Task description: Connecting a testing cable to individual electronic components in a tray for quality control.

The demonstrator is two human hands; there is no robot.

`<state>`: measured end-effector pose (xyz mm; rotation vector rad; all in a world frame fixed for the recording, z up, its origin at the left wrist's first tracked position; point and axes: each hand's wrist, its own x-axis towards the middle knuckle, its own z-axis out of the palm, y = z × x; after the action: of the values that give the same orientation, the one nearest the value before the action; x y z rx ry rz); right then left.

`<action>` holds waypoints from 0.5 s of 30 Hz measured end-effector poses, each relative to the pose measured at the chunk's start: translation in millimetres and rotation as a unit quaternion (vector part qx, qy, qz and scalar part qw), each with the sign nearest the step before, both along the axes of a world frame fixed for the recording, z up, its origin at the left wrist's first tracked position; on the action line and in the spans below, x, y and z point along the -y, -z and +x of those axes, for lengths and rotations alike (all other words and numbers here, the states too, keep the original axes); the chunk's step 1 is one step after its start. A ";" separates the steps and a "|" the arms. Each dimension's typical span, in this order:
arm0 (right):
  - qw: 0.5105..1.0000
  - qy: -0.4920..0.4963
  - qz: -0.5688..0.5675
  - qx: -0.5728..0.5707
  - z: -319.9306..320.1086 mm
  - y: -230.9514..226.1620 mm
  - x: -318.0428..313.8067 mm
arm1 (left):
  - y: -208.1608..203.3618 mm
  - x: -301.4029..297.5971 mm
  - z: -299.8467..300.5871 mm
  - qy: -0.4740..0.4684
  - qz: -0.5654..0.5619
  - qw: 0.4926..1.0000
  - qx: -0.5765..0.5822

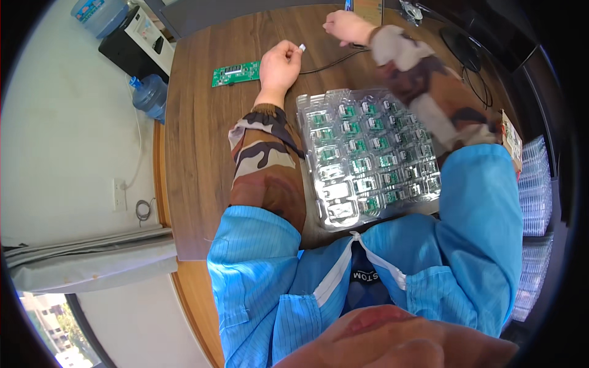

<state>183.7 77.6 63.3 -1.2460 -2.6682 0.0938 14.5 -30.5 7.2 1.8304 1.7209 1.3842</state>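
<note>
My left hand (281, 66) is closed in a pinch beside the green circuit board (245, 72), which lies on the table and is partly covered by that hand. A small white piece (302, 47), perhaps a connector, sticks out at its fingertips. Farther right, my right hand (348, 27) has its fingers drawn together; whatever they hold, if anything, is too small to make out. A thin black cable (334, 62) runs across the table between the two hands. Nearer to me, a clear plastic tray (310, 161) holds several small green circuit boards in its pockets, partly under my right arm.
A box-shaped thing (368, 11) stands at the far edge behind my right hand. On the right are a dark monitor (500, 30), a black cable (481, 86) and stacked clear trays (532, 190). A water dispenser (138, 46) and a bottle (150, 97) stand left of the table.
</note>
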 end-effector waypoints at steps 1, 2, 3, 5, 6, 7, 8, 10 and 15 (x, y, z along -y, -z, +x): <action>0.944 0.103 -0.275 -0.148 -9.5 -31.4 36.2 | 2.7 1.9 -9.6 -0.018 -0.002 1.000 0.003; 0.956 0.067 -0.273 -0.086 2.1 -38.4 47.3 | 1.6 -0.1 -8.7 -0.017 -0.006 1.000 0.004; 0.962 0.029 -0.271 -0.024 17.8 -38.5 51.5 | 1.3 -1.2 -8.4 -0.014 -0.005 1.000 -0.001; 0.988 -0.048 -0.141 0.040 51.9 -27.9 49.8 | 1.0 -2.8 -4.1 -0.009 -0.003 1.000 -0.007; 0.988 -0.123 -0.006 0.098 65.5 -20.7 48.5 | 2.1 -3.2 -2.2 -0.007 -0.004 1.000 -0.009; 0.990 -0.086 -0.029 0.105 70.7 -20.5 53.3 | 3.9 -3.8 -2.5 -0.010 0.002 1.000 -0.014; 0.991 -0.050 -0.053 0.113 75.8 -22.1 57.1 | 5.2 -5.1 -2.9 -0.013 0.009 1.000 -0.018; 0.993 -0.038 -0.042 0.099 84.2 -19.6 61.0 | 6.4 -5.7 -4.9 -0.011 0.002 1.000 -0.025; 0.988 -0.116 -0.067 -0.076 73.5 -20.9 74.8 | -2.8 -17.2 -11.0 -0.039 -0.073 0.990 -0.110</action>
<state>257.2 2.8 84.2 -0.9133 -2.6968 0.3911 3.5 -13.3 10.0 1.9128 1.9649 1.0837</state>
